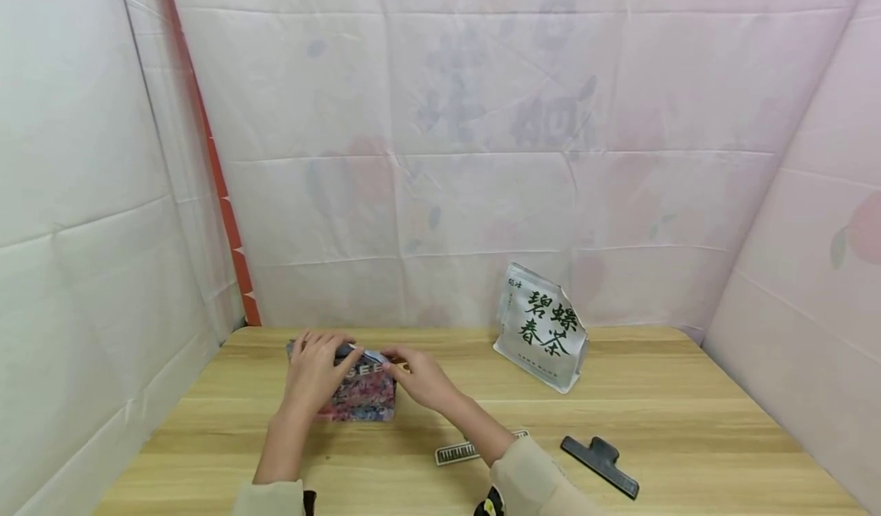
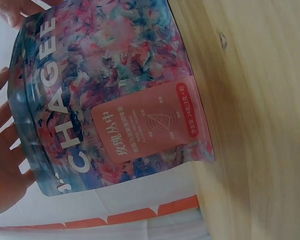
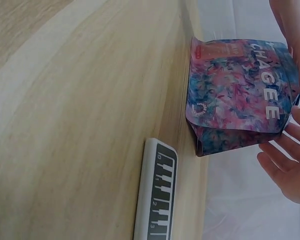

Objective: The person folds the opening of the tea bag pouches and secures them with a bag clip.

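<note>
Both hands on top edge of colourful pouch (image 1: 363,397), standing upright nr back-left corner of counter (image 1: 688,417). Left hand (image 1: 313,371) fingers curl over its top; right hand (image 1: 420,378) fingers pinch top's right end. White tea bag (image 1: 544,329) stands nr back edge; black clip (image 1: 600,464) toward front-right.

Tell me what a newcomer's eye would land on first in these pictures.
First, the colourful CHAGEE pouch standing at the left of the wooden table, with the left hand and right hand both at its top edge. Next, the white tea bag with green characters stands upright behind and to the right. A black bag clip lies near the front right.
</note>
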`<act>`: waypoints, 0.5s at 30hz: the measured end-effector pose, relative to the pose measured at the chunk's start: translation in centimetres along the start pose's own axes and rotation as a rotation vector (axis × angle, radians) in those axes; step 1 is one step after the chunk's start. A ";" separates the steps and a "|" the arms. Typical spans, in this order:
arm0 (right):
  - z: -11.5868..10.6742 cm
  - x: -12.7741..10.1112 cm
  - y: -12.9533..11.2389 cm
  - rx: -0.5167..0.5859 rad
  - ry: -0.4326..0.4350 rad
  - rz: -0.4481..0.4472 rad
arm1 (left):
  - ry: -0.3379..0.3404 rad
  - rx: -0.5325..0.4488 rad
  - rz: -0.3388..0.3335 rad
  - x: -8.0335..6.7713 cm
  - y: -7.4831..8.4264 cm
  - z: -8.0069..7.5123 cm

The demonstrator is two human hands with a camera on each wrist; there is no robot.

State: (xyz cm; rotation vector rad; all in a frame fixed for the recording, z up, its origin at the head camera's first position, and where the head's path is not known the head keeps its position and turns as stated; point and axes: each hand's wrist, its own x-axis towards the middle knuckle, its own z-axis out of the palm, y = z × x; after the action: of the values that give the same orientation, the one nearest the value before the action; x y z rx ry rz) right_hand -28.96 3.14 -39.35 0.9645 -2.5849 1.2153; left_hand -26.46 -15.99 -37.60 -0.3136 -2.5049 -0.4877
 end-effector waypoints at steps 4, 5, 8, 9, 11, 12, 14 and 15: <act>0.1 0.1 0.0 0.016 0.016 0.002 | -0.001 -0.012 -0.007 0.0 0.1 -0.1; 0.2 0.0 0.0 0.023 0.020 0.002 | -0.004 -0.015 -0.009 0.0 0.1 -0.1; 0.2 0.0 0.1 0.042 0.031 0.003 | -0.020 -0.021 -0.012 0.0 0.2 -0.2; 0.2 0.0 0.1 0.052 0.034 0.003 | -0.023 -0.020 -0.013 0.0 0.3 -0.3; 0.2 -0.1 0.1 0.064 0.040 0.000 | -0.029 -0.018 -0.012 0.0 0.3 -0.3; 0.2 -0.1 0.1 0.066 0.041 0.001 | -0.030 -0.017 -0.011 0.0 0.3 -0.3; 0.1 -0.1 0.1 0.069 0.043 -0.001 | -0.030 -0.014 -0.014 -0.1 0.5 -0.4; 0.1 -0.2 0.0 0.068 0.044 -0.004 | -0.032 -0.016 -0.014 -0.1 0.5 -0.4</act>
State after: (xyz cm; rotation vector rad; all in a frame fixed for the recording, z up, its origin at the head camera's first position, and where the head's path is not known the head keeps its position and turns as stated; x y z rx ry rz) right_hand -28.84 3.14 -39.53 0.9438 -2.5218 1.3160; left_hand -26.01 -15.68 -37.19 -0.3121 -2.5374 -0.5124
